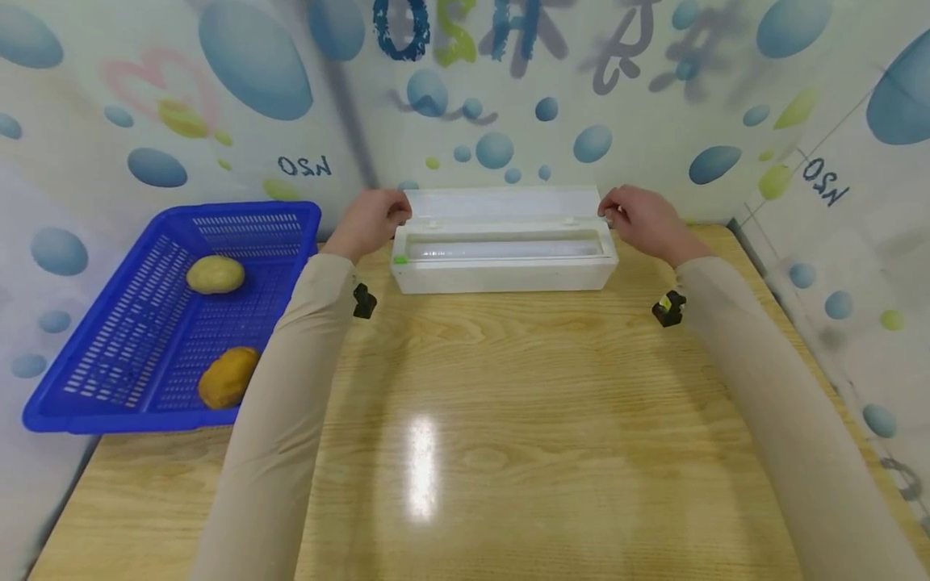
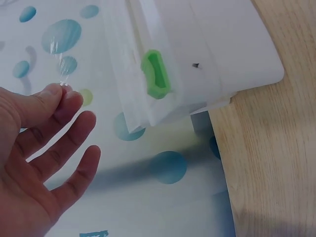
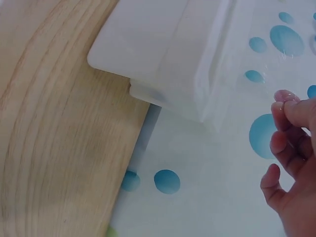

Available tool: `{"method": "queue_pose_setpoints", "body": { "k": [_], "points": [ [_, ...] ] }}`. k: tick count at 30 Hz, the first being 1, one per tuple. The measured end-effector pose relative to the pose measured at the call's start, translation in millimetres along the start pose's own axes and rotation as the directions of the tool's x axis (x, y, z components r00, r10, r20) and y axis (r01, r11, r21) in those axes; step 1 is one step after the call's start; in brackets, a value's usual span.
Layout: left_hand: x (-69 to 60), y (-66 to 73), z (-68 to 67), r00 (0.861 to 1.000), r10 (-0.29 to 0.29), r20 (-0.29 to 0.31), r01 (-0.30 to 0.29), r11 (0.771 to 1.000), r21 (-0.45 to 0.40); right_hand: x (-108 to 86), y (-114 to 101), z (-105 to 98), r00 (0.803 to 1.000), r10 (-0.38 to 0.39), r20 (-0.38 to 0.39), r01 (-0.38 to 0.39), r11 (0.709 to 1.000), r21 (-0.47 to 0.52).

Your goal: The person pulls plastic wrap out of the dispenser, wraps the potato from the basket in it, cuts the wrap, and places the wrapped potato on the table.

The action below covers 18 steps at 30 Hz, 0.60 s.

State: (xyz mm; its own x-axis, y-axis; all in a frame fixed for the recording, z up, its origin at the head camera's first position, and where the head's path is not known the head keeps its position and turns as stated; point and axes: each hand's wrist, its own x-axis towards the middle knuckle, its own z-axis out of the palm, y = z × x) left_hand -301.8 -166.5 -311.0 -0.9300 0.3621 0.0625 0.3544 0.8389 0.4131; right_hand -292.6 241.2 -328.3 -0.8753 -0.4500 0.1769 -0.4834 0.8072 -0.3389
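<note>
Pinching clear film (image 2: 63, 75) between thumb and fingertips, the left hand (image 1: 368, 222) and the right hand (image 1: 645, 222) are spanning the far side of the white dispenser (image 1: 501, 279), which is sitting on the wooden table (image 1: 523, 363) near the wall, a pale roll (image 1: 501, 249) showing in its slot. From where I'm standing, this is looking like the pulling-out step; next, I'm guessing, they're needing an even, level draw before any cutting.

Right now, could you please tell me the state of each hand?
Left hand: holding clear film, pinched.
Right hand: also holding clear film, pinched.
</note>
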Motion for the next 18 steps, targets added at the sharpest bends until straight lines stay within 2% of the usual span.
{"method": "queue_pose_setpoints", "body": {
  "k": [12, 18],
  "points": [
    [3.3, 6.0, -17.9, 0.999, -0.034, -0.019, 0.033, 0.998, -0.045, 3.2, -4.1, -17.5, 0.995, -0.062, -0.080, 0.060, 0.998, -0.028],
    [5.0, 11.8, -33.1, 0.999, -0.030, -0.035, 0.028, 0.998, -0.050, 5.7, -11.1, -36.1, 0.995, -0.080, -0.057, 0.078, 0.996, -0.038]
  ]
}}
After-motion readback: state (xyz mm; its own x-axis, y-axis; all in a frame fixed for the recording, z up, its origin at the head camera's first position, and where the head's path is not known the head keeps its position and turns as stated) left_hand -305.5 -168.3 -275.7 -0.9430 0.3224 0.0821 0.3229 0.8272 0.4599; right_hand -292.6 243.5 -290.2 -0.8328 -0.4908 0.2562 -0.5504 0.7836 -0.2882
